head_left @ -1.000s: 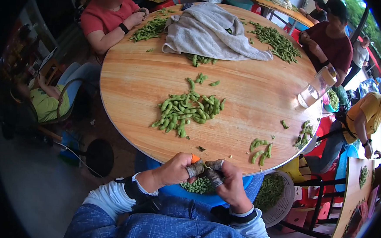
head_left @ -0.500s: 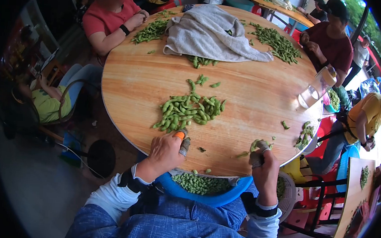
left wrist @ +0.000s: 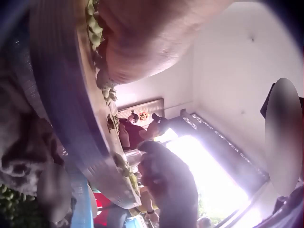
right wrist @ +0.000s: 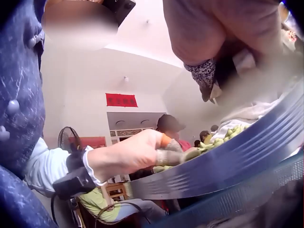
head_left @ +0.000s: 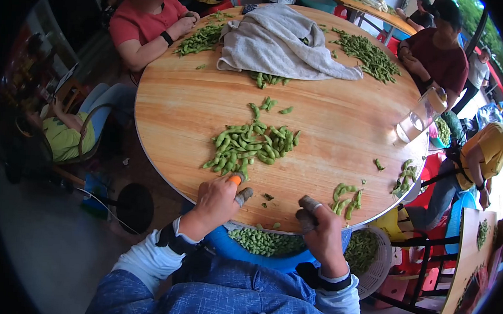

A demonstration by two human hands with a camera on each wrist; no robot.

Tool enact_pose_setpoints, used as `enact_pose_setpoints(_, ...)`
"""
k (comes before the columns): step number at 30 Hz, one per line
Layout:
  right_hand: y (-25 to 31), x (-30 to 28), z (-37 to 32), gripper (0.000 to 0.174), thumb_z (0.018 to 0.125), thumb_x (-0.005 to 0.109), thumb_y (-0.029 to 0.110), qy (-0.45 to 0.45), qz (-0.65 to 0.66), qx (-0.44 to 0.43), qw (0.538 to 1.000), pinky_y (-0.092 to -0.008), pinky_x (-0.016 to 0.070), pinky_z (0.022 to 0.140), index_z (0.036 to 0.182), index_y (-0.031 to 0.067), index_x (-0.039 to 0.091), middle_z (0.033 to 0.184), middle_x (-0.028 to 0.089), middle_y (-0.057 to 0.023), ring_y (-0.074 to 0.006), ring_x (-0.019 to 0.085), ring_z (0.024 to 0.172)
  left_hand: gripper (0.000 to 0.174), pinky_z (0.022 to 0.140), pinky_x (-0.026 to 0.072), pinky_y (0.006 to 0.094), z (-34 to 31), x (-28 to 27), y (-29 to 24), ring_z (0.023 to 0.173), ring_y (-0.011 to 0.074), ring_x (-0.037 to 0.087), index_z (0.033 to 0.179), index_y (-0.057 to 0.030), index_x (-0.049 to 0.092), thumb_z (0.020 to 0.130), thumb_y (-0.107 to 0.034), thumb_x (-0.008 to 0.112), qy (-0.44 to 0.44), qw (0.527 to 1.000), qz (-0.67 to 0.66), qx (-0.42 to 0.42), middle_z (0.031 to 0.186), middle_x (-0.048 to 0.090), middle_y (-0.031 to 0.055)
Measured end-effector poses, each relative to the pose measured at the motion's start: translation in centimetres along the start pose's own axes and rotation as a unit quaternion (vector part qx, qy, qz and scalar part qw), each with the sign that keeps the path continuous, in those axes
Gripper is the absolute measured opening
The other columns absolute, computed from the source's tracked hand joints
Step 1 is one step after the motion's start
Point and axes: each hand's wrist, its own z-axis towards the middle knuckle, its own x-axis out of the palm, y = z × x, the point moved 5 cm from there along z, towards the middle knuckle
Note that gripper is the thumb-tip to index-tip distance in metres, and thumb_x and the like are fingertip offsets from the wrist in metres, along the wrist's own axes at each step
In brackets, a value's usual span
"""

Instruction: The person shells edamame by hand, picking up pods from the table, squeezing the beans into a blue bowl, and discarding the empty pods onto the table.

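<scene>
In the head view my left hand (head_left: 217, 200), with an orange band and grey wraps on its fingers, reaches the near edge of the pile of green pods (head_left: 249, 145). Its index fingertip touches a pod there, while the thumb stands apart. My right hand (head_left: 326, 236), its fingertips wrapped in grey and partly bent, is over the table's near edge with nothing visible in it. It is left of a few loose pods (head_left: 348, 200). Below the edge, a blue basin (head_left: 285, 264) holds shelled beans (head_left: 260, 242). The left hand (right wrist: 130, 154) also shows in the right wrist view.
A grey cloth (head_left: 281, 44) lies over pods at the far side of the round table (head_left: 178, 124). A clear bottle (head_left: 415, 122) stands at the right, with some pods (head_left: 404, 177) nearer the edge. A white basket (head_left: 378, 262) sits below right. Other people sit around.
From together over the basin, my hands have parted; the left has gone forward to the pile. The right reached the loose pods, then came back leftward.
</scene>
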Motion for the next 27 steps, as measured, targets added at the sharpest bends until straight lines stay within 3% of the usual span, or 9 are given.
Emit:
enact_pose_setpoints(4,1.2,1.0,0.4,0.023,0.073,0.06,0.005,0.023,0.012,-0.001,1.0,-0.0335,0.0429,0.056,0.095,-0.0011,0.058,0.072,0.055,-0.0178,-0.0315,0.056,0.065,0.017,0.05,0.0426,0.0398,0.7,2.2,1.5,0.057,0.0313,0.055,0.063,-0.0032,0.055,0.071,-0.017,0.06,0.036,0.998,0.044,-0.006,0.059,0.055,0.0154)
enact_pose_setpoints(5,0.8,1.3,0.3,0.023,0.075,0.056,-0.001,0.06,0.022,0.046,0.997,-0.0257,0.045,0.066,0.098,-0.0045,0.056,0.082,0.061,-0.0134,-0.016,0.058,0.075,0.016,0.05,0.0426,0.0398,0.5,2.2,1.3,0.056,0.0314,0.055,0.064,-0.0033,0.055,0.071,-0.017,0.06,0.052,0.998,0.025,-0.003,0.059,0.055,0.0155)
enact_pose_setpoints(9,0.1,1.7,-0.2,0.023,0.077,0.056,0.001,0.076,0.076,0.081,0.991,-0.0243,0.0446,0.068,0.099,-0.0051,0.056,0.085,0.061,-0.011,-0.0113,0.055,0.079,0.018,0.048,0.0425,0.0388,-1.5,1.2,-0.9,0.054,0.0316,0.055,0.077,-0.0028,0.059,0.069,-0.019,0.064,0.113,0.988,-0.078,0.068,0.058,0.055,0.0157)
enact_pose_setpoints(11,0.0,1.7,-0.4,0.023,0.077,0.056,0.001,0.063,0.091,0.083,0.99,-0.0236,0.0444,0.068,0.099,-0.0052,0.056,0.085,0.061,-0.0096,-0.01,0.054,0.079,0.018,0.048,0.0422,0.04,-2.0,0.8,-0.9,0.055,0.0317,0.055,0.077,-0.0044,0.058,0.071,-0.021,0.062,0.061,0.994,-0.085,0.04,0.058,0.055,0.015)
enact_pose_setpoints(16,0.3,1.9,-0.1,0.023,0.077,0.057,0.001,0.07,0.088,0.071,0.991,-0.0234,0.0444,0.069,0.099,-0.0056,0.055,0.084,0.061,-0.0094,-0.0104,0.054,0.079,0.022,0.049,0.0421,0.0409,-0.1,0.4,0.0,0.054,0.0315,0.055,0.076,-0.003,0.058,0.072,-0.024,0.061,-0.006,1.0,0.01,-0.019,0.057,0.055,0.0128)
enact_pose_setpoints(20,0.6,2.1,-0.3,0.023,0.077,0.057,0.001,0.073,0.107,0.083,0.988,-0.0238,0.0444,0.07,0.098,-0.0063,0.055,0.085,0.061,-0.0087,-0.0105,0.054,0.08,0.019,0.048,0.0416,0.0414,1.2,2.1,0.8,0.052,0.0321,0.054,0.069,-0.0027,0.056,0.073,-0.021,0.059,0.036,0.996,0.078,-0.017,0.054,0.054,0.0145)
enact_pose_setpoints(23,0.4,2.1,-0.6,0.026,0.079,0.057,0.006,0.053,0.158,0.1,0.981,-0.0258,0.0446,0.065,0.102,-0.005,0.054,0.081,0.06,-0.011,-0.0158,0.057,0.073,0.019,0.051,0.0421,0.0411,0.5,2.5,1.0,0.054,0.0337,0.054,0.081,-0.0024,0.061,0.072,-0.019,0.06,0.068,0.997,0.037,-0.023,0.058,0.056,0.0155)
enact_pose_setpoints(26,-0.6,3.1,-0.8,0.028,0.08,0.056,0.008,0.073,0.294,0.17,0.938,-0.0237,0.0447,0.067,0.105,-0.0051,0.052,0.084,0.06,-0.0075,-0.0125,0.056,0.076,0.013,0.045,0.0411,0.0406,-1.1,1.8,-0.3,0.05,0.0321,0.054,0.073,-0.0041,0.057,0.073,-0.017,0.057,0.023,0.997,-0.069,0.03,0.053,0.053,0.0152)
enact_pose_setpoints(27,-0.4,3.5,-0.8,0.028,0.081,0.055,0.008,0.096,0.338,0.198,0.915,-0.0234,0.0449,0.068,0.105,-0.0047,0.052,0.085,0.06,-0.0072,-0.0123,0.056,0.077,0.012,0.047,0.0423,0.039,-1.1,0.8,-1.6,0.052,0.0318,0.054,0.078,-0.0039,0.059,0.072,-0.014,0.059,0.028,0.995,-0.09,0.033,0.056,0.054,0.0155)
